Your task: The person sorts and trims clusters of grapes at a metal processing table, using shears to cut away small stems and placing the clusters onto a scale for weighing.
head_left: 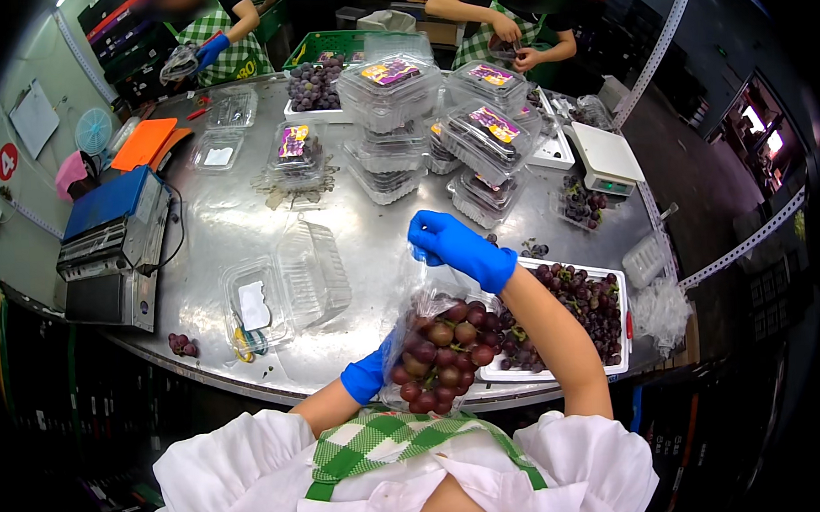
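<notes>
A bunch of red-purple grapes (442, 357) in clear plastic is close to my chest, over the table's front edge. My left hand (370, 374), in a blue glove, supports it from the left; its fingers are hidden behind the bunch. Above it my right hand (461, 247), gloved in blue too, has its fingers closed on the clear plastic film (417, 273) stretching up from the grapes. To the right, partly behind my right forearm, a white tray (618, 315) holds more dark grapes. An open clear clamshell box (315, 274) lies left of my hands, beside a second clear piece with a white pad (253, 305).
Stacks of labelled grape clamshells (390, 113) stand ahead. A weighing scale (604, 155) sits at right, a blue-topped machine (109, 207) with a cable at left. Loose grapes (182, 345) lie near the front edge. Two people in checked aprons work across the metal table (229, 209).
</notes>
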The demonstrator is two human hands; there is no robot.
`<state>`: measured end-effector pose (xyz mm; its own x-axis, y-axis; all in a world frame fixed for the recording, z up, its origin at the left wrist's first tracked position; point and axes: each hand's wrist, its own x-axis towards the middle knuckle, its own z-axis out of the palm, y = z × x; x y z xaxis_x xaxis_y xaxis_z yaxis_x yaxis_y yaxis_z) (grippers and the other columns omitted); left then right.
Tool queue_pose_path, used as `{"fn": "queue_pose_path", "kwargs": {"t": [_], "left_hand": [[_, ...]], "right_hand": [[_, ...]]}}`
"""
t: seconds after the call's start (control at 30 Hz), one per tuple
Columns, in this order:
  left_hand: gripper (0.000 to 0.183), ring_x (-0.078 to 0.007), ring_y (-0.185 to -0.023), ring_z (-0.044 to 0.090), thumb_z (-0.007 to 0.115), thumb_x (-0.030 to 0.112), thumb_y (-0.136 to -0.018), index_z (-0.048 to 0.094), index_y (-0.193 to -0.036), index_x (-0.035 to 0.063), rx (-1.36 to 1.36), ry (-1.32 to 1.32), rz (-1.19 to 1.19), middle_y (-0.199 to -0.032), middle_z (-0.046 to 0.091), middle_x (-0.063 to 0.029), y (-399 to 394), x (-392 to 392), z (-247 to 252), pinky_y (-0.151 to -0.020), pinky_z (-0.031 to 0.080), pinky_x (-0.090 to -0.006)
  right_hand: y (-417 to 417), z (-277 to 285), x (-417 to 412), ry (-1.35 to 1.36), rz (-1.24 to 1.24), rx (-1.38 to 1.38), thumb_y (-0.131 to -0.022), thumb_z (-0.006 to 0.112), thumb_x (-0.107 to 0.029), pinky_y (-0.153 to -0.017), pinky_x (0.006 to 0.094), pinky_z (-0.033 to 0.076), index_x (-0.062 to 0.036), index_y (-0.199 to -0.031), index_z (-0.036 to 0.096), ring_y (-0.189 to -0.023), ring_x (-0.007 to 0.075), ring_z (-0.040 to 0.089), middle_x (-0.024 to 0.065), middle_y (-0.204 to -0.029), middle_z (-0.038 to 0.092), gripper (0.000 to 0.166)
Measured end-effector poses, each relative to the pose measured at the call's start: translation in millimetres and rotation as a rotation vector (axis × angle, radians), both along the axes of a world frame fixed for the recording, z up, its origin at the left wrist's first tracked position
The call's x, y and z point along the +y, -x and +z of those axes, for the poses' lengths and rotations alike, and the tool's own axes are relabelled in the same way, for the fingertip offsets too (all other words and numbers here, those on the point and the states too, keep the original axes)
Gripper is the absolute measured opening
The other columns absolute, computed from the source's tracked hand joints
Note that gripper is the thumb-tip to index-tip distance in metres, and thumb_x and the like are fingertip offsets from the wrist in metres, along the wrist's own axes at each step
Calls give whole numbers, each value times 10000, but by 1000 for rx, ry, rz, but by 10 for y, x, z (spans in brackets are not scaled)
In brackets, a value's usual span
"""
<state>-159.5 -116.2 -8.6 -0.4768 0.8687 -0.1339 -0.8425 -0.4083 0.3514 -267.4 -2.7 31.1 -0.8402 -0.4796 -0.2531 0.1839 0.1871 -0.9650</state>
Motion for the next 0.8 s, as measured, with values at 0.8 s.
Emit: {"fn": "queue_pose_path", "kwargs": {"t": [0.8], "left_hand": [[313, -210, -938, 454, 397, 248, -831, 389, -1091, 74, -90, -294, 257, -1096, 433, -96, 248, -73, -881, -756, 429, -343]], "right_hand": [[-147, 27, 33, 88, -216, 494, -803, 544, -248, -845, 310, 376, -72, -1172, 411, -986, 188, 464, 80, -1132, 464, 430]]}}
